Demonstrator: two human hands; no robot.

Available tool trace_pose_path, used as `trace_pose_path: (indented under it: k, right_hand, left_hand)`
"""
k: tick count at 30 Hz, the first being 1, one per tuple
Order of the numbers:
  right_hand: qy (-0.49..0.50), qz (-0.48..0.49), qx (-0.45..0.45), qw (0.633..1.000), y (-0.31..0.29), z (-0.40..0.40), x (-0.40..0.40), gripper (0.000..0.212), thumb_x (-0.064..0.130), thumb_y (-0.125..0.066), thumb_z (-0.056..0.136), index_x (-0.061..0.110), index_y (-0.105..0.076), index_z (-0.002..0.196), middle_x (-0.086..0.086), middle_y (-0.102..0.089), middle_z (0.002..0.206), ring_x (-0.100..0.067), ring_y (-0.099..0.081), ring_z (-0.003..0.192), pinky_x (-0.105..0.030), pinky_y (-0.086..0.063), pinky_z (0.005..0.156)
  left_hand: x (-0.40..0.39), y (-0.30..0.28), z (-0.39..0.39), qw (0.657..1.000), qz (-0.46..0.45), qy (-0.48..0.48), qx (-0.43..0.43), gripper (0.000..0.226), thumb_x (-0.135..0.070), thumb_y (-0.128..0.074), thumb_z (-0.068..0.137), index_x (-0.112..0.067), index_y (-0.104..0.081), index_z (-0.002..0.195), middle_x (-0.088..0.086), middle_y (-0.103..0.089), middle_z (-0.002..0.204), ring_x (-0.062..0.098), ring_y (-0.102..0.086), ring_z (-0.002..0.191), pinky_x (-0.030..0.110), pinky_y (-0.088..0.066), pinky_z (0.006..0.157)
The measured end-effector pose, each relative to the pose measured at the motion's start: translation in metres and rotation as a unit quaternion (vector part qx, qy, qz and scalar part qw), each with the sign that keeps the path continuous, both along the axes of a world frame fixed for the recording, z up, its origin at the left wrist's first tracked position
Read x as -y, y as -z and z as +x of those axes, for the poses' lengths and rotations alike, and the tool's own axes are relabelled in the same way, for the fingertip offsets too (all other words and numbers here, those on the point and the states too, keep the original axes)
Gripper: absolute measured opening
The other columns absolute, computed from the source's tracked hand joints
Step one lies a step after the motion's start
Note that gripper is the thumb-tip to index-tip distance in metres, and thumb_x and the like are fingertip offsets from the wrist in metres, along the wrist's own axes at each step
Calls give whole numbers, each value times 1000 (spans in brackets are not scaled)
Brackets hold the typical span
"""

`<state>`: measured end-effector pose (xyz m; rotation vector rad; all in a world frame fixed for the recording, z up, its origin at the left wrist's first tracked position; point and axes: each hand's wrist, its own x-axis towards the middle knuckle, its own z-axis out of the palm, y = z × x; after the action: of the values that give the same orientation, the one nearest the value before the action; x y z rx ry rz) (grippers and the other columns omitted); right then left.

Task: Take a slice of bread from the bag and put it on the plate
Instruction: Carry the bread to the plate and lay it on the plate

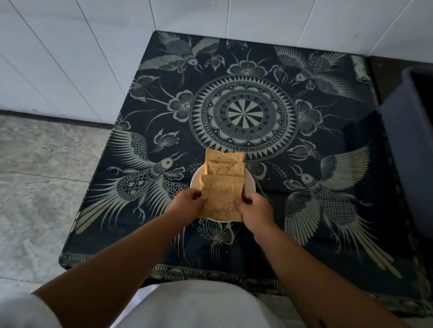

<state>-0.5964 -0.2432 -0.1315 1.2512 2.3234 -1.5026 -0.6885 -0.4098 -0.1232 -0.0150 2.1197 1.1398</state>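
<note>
Both forearms reach out; my left hand (189, 203) and right hand (254, 210) each grip an edge of the front slice (221, 199), low over the plate (195, 179). Two slices (223, 162) already lie there, so I judge only the release remains; no bag shows.

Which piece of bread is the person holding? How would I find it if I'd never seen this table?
Start at the dark blue tablecloth with pale birds and a round pattern, then look toward its near edge for the small round white plate. Three brown square bread slices overlap there; the held slice is nearest the person and on top. Only this one has the left hand and right hand pinching its sides.
</note>
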Motion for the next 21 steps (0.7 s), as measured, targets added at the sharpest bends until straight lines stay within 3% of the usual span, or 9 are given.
trace_pose_path:
  k: [4,8,10,13,16,18,21]
  right_hand:
    - [-8,6,13,1000,-1,1,1,29,29,-66,92,13,-65,116,-3,-67,104,-20,-63,91,-32,-50,72]
    - [-47,60,23,997,-3,4,0,20,27,-66,91,13,-66,106,7,-59,82,-8,-55,69,-26,-43,55]
    - [-57,78,26,995,-3,6,-1,15,27,-67,90,15,-66,100,9,-56,77,-10,-57,70,-24,-41,52]
    - [-57,81,27,995,-5,8,-2,17,27,-70,87,17,-63,99,5,-59,85,-21,-63,86,-29,-42,59]
    - [-52,87,18,995,-10,5,-3,42,26,-71,87,9,-59,123,-8,-63,115,-27,-60,107,-31,-45,77]
    - [-58,71,16,996,-12,2,-1,44,24,-69,87,9,-58,126,-10,-63,121,-24,-60,102,-32,-47,78]
    - [-69,24,20,997,-14,-2,4,23,26,-66,87,19,-62,109,-4,-66,106,-15,-58,82,-31,-47,63]
  left_hand:
    - [-3,-4,-2,997,-46,57,-24,22,-25,-53,98,-10,-68,105,12,-71,94,28,-68,87,45,-58,80]
    - [-6,-6,-3,989,-101,91,-58,20,-28,-53,95,-14,-68,96,5,-69,85,19,-65,73,28,-49,56]
    - [-5,-4,-2,985,-122,99,-72,15,-27,-56,92,-17,-66,90,2,-67,80,16,-63,68,26,-46,51]
    - [-2,-3,-2,988,-123,67,-71,12,-24,-62,88,-17,-66,97,0,-68,86,14,-64,72,30,-53,56]
    - [-1,-7,-2,992,-91,27,-84,35,-22,-64,88,-16,-60,122,-1,-67,106,9,-61,80,20,-43,52]
    - [-2,-9,0,995,-47,28,-83,42,-20,-62,89,-16,-55,130,-3,-65,114,10,-62,88,17,-42,55]
    - [-4,-8,4,997,20,42,-55,36,-15,-61,88,-22,-59,123,-6,-69,111,7,-65,90,19,-48,63]
